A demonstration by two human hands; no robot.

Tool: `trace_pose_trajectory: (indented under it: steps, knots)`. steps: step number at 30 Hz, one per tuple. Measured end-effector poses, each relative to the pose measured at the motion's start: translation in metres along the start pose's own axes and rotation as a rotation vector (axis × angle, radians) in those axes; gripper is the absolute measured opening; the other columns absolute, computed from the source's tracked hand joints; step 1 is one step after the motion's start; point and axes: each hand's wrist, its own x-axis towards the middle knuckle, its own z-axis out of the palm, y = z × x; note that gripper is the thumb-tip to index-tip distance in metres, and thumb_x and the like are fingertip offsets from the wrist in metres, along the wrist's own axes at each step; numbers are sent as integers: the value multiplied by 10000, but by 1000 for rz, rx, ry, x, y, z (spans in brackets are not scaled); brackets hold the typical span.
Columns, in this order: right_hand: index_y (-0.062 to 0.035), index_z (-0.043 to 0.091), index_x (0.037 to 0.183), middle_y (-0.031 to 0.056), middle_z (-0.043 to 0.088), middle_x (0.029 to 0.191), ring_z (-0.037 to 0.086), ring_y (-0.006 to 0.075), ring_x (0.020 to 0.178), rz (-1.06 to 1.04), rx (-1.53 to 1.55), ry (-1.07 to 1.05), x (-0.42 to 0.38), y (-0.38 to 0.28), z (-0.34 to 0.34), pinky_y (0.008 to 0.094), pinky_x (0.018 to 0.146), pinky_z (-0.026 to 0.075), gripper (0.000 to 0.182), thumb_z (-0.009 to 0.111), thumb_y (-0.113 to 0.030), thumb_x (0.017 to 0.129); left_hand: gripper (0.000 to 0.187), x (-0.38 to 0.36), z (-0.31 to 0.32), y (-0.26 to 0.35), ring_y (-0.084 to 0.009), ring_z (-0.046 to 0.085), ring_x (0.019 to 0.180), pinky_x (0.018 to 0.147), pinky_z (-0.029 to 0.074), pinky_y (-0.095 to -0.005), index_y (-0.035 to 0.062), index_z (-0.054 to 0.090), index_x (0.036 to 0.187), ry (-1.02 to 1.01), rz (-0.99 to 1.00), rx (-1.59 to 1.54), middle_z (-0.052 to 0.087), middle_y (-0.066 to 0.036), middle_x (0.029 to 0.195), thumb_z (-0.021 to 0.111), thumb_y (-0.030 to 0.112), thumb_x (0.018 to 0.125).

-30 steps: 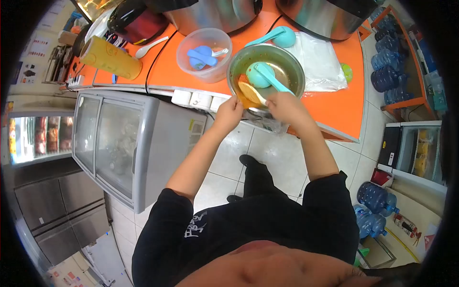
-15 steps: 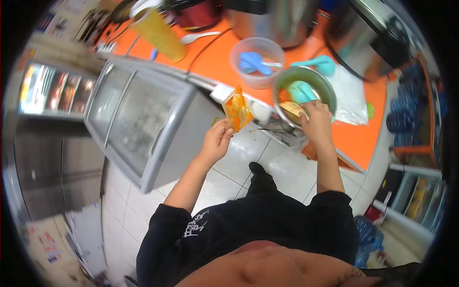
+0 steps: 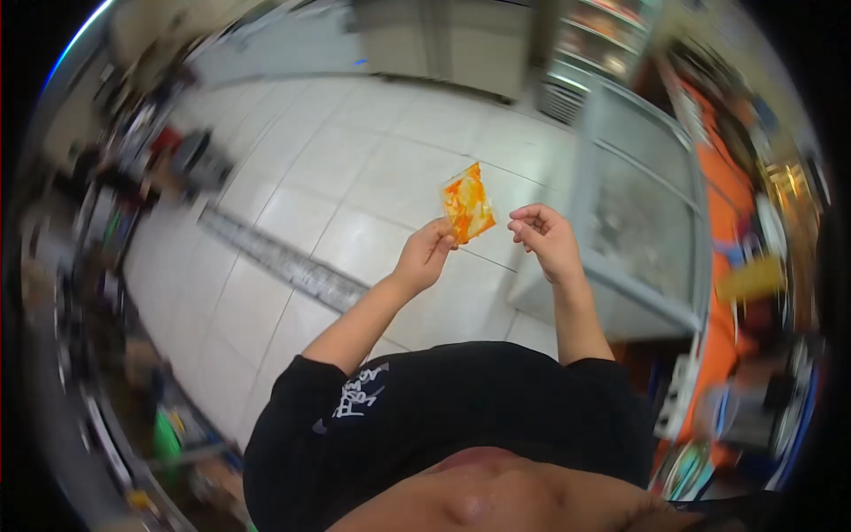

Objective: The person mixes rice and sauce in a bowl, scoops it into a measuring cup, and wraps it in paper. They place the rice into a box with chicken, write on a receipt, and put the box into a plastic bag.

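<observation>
A small clear plastic bag (image 3: 470, 206) smeared with orange sauce and something pale is pinched at its lower left corner by my left hand (image 3: 427, 255). The bag stands up from the fingers, above the tiled floor. To its right, apart from it, is my right hand (image 3: 548, 241). Its fingers are loosely curled with a gap to the thumb, and nothing shows between them. The metal pot (image 3: 687, 470) with a turquoise utensil is now low at the right edge, blurred.
A glass-topped chest freezer (image 3: 643, 213) stands to my right, with the orange counter (image 3: 720, 355) beyond it. A yellow tumbler (image 3: 750, 279) is on that counter. A drain grate (image 3: 279, 257) crosses the white tiled floor (image 3: 363, 177). Cluttered shelves line the left, blurred.
My view has swung left, away from the counter and pot. My right hand has left the pot and is now beside the bag, which stays in my left hand.
</observation>
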Motion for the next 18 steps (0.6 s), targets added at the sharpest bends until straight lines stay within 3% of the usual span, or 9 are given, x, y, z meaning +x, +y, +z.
trace_pose_trajectory:
  steps: [2,5,7,9,11,13,15,17,18]
  knots:
    - [-25,547,861,16,549,729,490,64,619,34,-17,-92,39,24,70,184,518,367,148,578,-108,742,85,-22,-63,1,-190,519,735,682,425,-278,17,463,840,129,-103,60,536,-108,856,425,93,844]
    - [-25,546,897,21,546,783,479,59,644,43,-18,-193,111,48,194,182,523,359,186,576,-127,743,96,-48,-169,-22,-195,517,725,677,423,-277,6,463,849,288,-99,322,536,-112,857,413,87,846]
    - [-25,537,907,19,537,798,470,63,613,406,291,-466,151,65,253,177,500,349,193,573,-131,749,104,-58,-220,-50,-202,516,723,675,420,-275,3,463,857,336,-177,343,534,-111,853,401,86,847]
    - [-19,532,898,14,534,740,464,74,562,442,387,-542,182,84,315,180,477,345,188,568,-138,757,115,-69,-271,-76,-208,516,721,672,419,-279,4,465,856,428,-181,340,533,-110,851,404,102,847]
    - [-10,534,868,19,540,684,472,80,533,370,344,-589,227,105,376,187,462,353,176,572,-141,757,127,-75,-326,-114,-214,515,720,669,419,-283,6,466,856,507,-193,338,533,-109,849,406,117,847]
    - [-3,538,855,27,544,662,477,82,530,286,278,-627,273,116,423,186,465,359,169,571,-136,757,142,-70,-381,-143,-223,517,727,666,417,-280,23,467,883,464,-370,425,533,-110,851,419,150,843]
    - [8,544,832,47,553,644,491,84,539,125,122,-666,325,131,470,187,471,373,153,568,-124,758,176,-71,-434,-158,-232,526,733,663,419,-293,35,466,927,540,-327,471,535,-120,839,444,179,828]
    - [15,547,822,60,560,649,502,85,550,20,27,-726,393,135,526,192,472,383,141,567,-108,758,261,-96,-493,-181,-267,543,778,690,424,-342,47,465,985,483,-872,491,547,-137,856,450,245,816]
    - [18,547,824,61,561,650,504,85,549,8,28,-740,420,132,549,196,471,386,136,567,-100,758,288,-120,-509,-192,-290,535,829,721,415,-371,61,476,988,418,-1054,632,549,-153,891,451,283,807]
